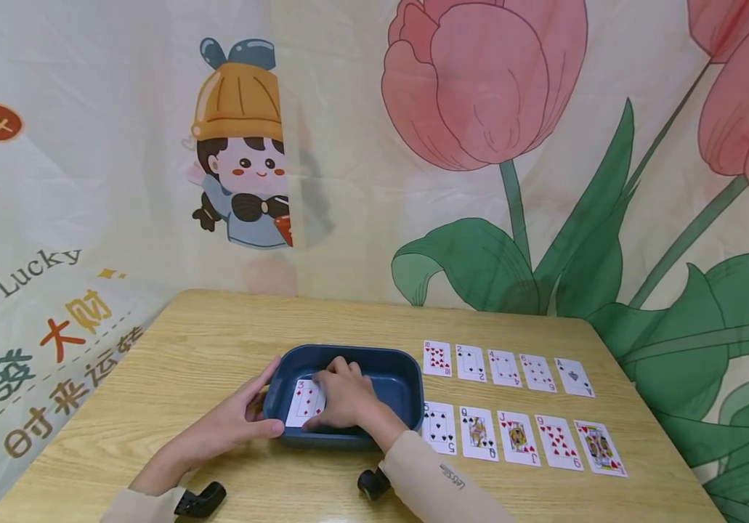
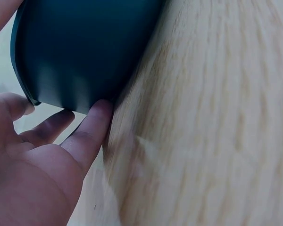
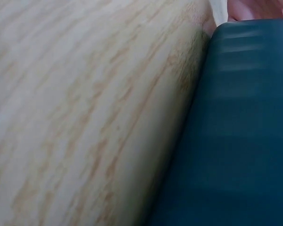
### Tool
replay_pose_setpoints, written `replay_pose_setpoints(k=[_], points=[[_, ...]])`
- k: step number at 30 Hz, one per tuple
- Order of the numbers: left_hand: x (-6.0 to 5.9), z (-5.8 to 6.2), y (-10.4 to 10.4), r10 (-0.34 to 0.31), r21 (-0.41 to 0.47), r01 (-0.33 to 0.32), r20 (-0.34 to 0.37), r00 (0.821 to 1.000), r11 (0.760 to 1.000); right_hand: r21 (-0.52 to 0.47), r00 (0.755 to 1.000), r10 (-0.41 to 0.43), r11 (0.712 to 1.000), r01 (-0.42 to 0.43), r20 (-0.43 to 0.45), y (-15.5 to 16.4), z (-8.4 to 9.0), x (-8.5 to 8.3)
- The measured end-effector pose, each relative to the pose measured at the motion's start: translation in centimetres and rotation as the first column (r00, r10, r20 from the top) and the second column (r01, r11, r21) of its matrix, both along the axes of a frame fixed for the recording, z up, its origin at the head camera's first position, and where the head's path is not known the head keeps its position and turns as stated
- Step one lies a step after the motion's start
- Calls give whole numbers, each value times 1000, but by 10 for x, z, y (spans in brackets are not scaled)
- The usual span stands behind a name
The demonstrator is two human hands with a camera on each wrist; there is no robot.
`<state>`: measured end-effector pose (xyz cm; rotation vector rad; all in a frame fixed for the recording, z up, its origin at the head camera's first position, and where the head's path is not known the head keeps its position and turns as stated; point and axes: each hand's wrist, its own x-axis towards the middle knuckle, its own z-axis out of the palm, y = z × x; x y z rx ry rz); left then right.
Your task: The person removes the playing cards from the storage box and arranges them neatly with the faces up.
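In the head view, a dark blue rectangular tray [image 1: 407, 428] with raised walls stands on the wooden table. My left hand [image 1: 243, 414] holds its left end, thumb at the front corner and fingers along the side. Fingertips of that hand touch the tray's outer wall [image 2: 85, 52] in the left wrist view. Inside the tray, my right hand [image 1: 348, 396] grips a three of diamonds playing card [image 1: 302, 403], thumb at its near edge and fingers at the far one. The hand covers the card's right part. Only the tray's side [image 3: 236, 141] fills the right wrist view, with the right hand's grip out of sight.
Right of the tray, playing cards lie face up in two rows. The far row runs from a red ten [image 1: 436, 359] to an ace of spades [image 1: 574, 378]; the near row from a five of spades [image 1: 439, 427] to a red king [image 1: 600, 448]. A printed curtain [image 1: 348, 276] hangs behind the table.
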<state>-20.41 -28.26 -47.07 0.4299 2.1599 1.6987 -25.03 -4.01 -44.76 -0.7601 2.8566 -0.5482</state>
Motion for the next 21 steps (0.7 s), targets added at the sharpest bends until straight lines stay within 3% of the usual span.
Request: replay_pose_setpoints(k=[12,21], points=[[0,-2,-1,-1,-3,1,-10,1000,1000,19,998,43,999,-42,-44,7,7,1],[-1,-2,0,-2,8,2,-14,1000,1000,-75,992,83,993,-90,-96,59,52,3]])
